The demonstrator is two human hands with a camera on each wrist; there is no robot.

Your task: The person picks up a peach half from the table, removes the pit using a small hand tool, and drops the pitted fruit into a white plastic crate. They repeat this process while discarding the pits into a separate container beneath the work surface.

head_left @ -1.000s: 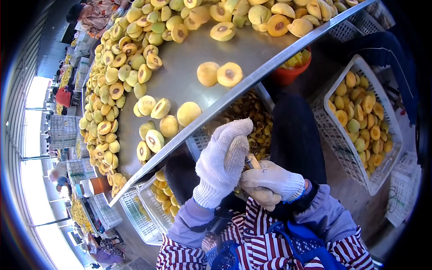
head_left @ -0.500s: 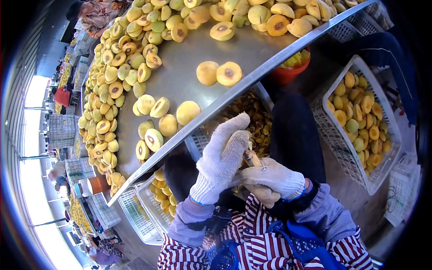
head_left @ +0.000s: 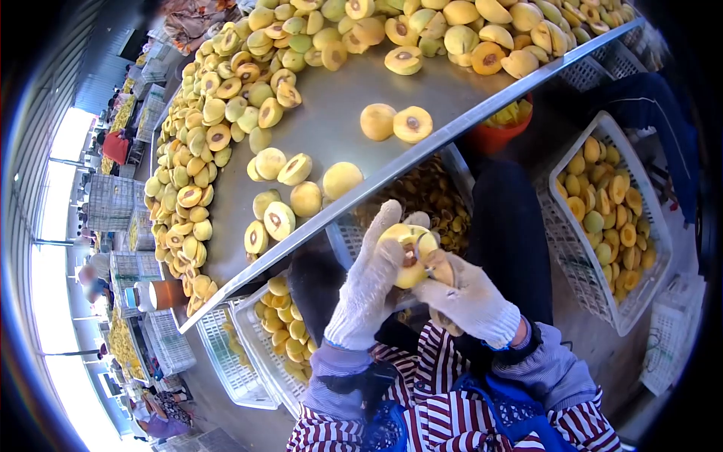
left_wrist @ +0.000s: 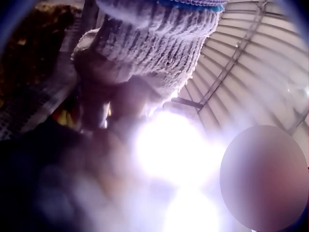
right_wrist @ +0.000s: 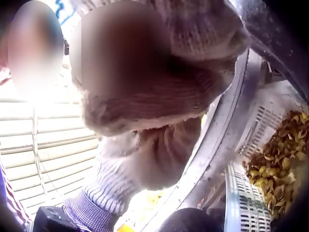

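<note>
My left hand (head_left: 365, 282), in a white knitted glove, holds a yellow peach half (head_left: 410, 279) with its brown pit side showing, in the head view. Close against the fruit, my gloved right hand (head_left: 471, 297) grips a small tool (head_left: 442, 271) with a tan, wood-like handle. The tool's working end overlaps the peach half in this view. Both hands are in front of the table's edge. In the left wrist view the gloved left hand (left_wrist: 149, 53) is partly lost in glare. The right wrist view shows the right glove (right_wrist: 154, 106), while the fruit is hidden.
A metal table (head_left: 331, 94) with a raised rim bears many peach halves (head_left: 218, 135). Beneath it sits a crate (right_wrist: 231, 193) of brownish scraps. White crates of peach halves stand at right (head_left: 561, 252) and lower left (head_left: 256, 354). A red bucket (head_left: 497, 139) is under the far edge.
A peach half now shows between my hands, where only the tool was visible before. The left fingers have spread around the fruit. The head view has shifted slightly.
</note>
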